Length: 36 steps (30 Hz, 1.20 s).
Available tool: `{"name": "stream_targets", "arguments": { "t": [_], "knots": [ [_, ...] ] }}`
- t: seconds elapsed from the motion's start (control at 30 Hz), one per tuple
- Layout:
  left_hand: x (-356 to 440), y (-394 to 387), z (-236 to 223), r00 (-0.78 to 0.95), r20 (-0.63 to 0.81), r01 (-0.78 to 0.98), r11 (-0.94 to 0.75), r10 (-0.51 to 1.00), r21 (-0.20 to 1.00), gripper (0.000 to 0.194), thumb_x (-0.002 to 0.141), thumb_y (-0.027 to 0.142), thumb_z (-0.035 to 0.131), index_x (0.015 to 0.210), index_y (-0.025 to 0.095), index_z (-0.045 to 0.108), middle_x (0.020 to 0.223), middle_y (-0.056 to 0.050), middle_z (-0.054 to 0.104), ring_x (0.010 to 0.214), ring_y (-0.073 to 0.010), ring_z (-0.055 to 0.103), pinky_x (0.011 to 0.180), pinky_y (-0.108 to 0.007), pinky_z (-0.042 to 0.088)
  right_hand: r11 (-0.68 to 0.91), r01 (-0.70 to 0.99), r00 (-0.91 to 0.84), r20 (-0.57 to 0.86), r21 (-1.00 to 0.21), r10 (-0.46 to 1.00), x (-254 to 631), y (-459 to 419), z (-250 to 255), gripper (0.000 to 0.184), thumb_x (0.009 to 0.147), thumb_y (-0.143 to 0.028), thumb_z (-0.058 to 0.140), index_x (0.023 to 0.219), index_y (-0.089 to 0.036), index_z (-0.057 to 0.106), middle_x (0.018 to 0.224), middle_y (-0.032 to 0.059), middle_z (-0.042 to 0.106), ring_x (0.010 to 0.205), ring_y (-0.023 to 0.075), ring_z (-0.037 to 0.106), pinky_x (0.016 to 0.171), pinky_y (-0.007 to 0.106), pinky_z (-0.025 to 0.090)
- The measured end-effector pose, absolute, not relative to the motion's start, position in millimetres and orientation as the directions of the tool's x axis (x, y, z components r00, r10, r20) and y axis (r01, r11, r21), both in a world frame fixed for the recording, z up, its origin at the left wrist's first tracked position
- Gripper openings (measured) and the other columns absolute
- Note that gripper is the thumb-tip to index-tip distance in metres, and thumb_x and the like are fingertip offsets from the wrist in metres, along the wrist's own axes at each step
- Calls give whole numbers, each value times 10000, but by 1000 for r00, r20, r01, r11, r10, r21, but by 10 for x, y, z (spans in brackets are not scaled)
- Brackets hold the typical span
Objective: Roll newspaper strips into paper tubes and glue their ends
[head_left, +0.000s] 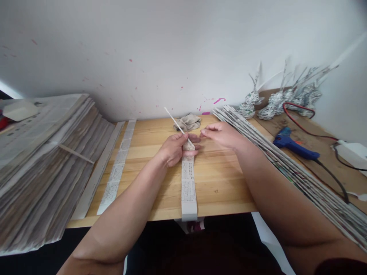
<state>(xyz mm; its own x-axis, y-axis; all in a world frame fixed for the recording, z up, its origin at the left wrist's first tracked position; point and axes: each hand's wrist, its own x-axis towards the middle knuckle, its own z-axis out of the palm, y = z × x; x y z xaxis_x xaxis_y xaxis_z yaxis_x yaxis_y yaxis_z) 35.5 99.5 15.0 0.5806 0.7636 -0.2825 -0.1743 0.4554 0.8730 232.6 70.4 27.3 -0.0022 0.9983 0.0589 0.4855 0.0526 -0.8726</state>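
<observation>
Two hands at a newspaper strip [189, 179]: left hand [174, 148] pinching a thin stick [177, 125], right hand [222, 134] loosely open.

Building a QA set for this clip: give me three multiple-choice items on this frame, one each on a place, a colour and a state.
1. Where does the glue gun lie?
A. on the newspaper stack at the left
B. on the right of the table, beyond the bundle of rolled paper tubes
C. on the paper strip between the hands

2. What colour is the glue gun's body?
A. blue
B. yellow
C. white

3. How does the left hand stand to the paper strip?
A. lifted well clear of it
B. resting on its far end with a thin stick
C. tearing it in half

Answers:
1 B: it rests right of the rolled paper tubes, near the red cable.
2 A: the body is plainly blue.
3 B: the fingers lie over the strip's far end, and the thin stick slants out from them; the right hand hovers beside.
</observation>
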Motion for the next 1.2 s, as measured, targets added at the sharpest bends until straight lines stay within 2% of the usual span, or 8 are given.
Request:
{"name": "stream_targets", "arguments": {
  "t": [0.07,0.2,0.33,0.47,0.77,0.87,1.0,1.2],
  "knots": [
    [344,960,152,678,-269,-135,476,684,869,263,954,233,476,968,71,682,995,-179,718,829,-237,724,702,-353,599,57,337,-8,58,-940,998,2317,721,245,309,828,-441,637,858,-149,734,808,50,689,745,147,595,708,278,448],
    [349,881,128,824,-252,-38,493,507,869,264,923,293,552,1015,86,686,995,-185,721,870,-250,719,755,-383,587,-115,-56,-361,-87,-992,928,2213,713,157,392,877,-450,588,1071,-119,666,527,-33,552,469,117,525,507,256,447],
    [385,829,90,845,-264,4,488,465,873,303,887,336,612,1036,81,680,970,-189,722,866,-256,716,778,-409,579,-211,-194,-456,-102,-958,884,2150,694,121,365,888,-423,588,1091,-122,621,381,-88,443,309,113,428,352,221,363],
    [410,799,85,829,-266,18,453,492,892,320,873,357,631,1022,78,679,936,-170,722,842,-227,713,787,-387,573,-253,-243,-348,-159,-936,924,2145,706,148,315,808,-398,692,935,-113,646,441,-61,514,305,78,408,319,198,320],
    [419,713,126,830,-266,52,407,490,912,338,846,390,663,1010,95,684,972,-163,713,895,-239,707,836,-414,556,-195,-243,-132,-167,-950,977,2106,754,153,346,608,-388,856,682,-146,621,513,-62,489,447,45,401,392,172,291],
    [415,712,153,830,-270,54,412,488,910,344,848,395,659,1018,96,687,962,-166,713,901,-247,706,831,-416,558,-157,-211,-146,-128,-965,981,2141,734,175,343,647,-426,831,703,-156,627,544,-53,492,474,54,410,405,178,290],
    [397,733,171,847,-261,39,435,463,900,357,851,401,653,1037,99,693,981,-177,716,901,-246,708,815,-394,563,-159,-168,-308,-101,-973,946,2216,695,217,338,773,-475,719,908,-166,700,634,-25,551,520,68,460,441,187,336],
    [386,729,164,856,-267,60,428,442,902,374,841,395,669,1049,85,688,989,-199,714,918,-252,706,836,-411,557,-128,-197,-185,-91,-972,979,2216,740,176,313,655,-382,830,677,-156,614,551,-66,443,492,47,381,414,164,253]
  ]
}}
